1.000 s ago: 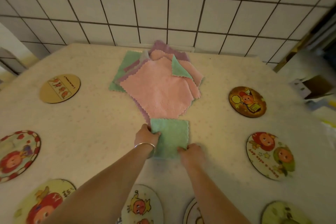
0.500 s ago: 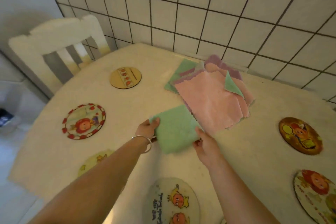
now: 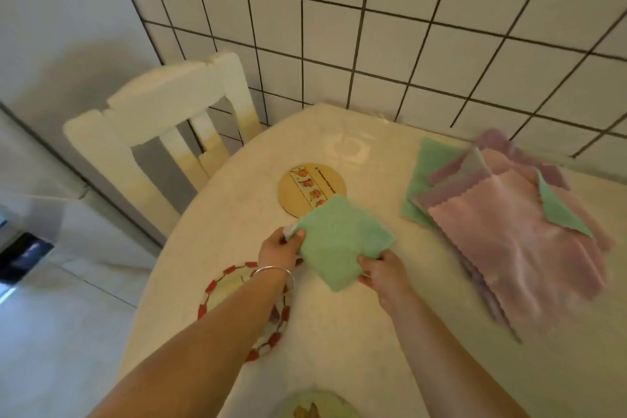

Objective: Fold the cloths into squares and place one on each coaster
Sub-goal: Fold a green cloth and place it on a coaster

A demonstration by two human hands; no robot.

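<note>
Pinching folded green fleece square cloth (image 3: 342, 241) in left grip (image 3: 280, 248) and right grip (image 3: 381, 270), overlapping round tan wooden coaster (image 3: 305, 185) on desk (image 3: 339, 332). Risks: unfolding if pinch slackens, landing off-centre.

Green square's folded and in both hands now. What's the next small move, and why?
Probably carry the folded green cloth a little further forward and lay it on the tan round coaster. The left hand and right hand pinch its corners, its far corner already overlaps that coaster, and nothing else lies on it.
</note>
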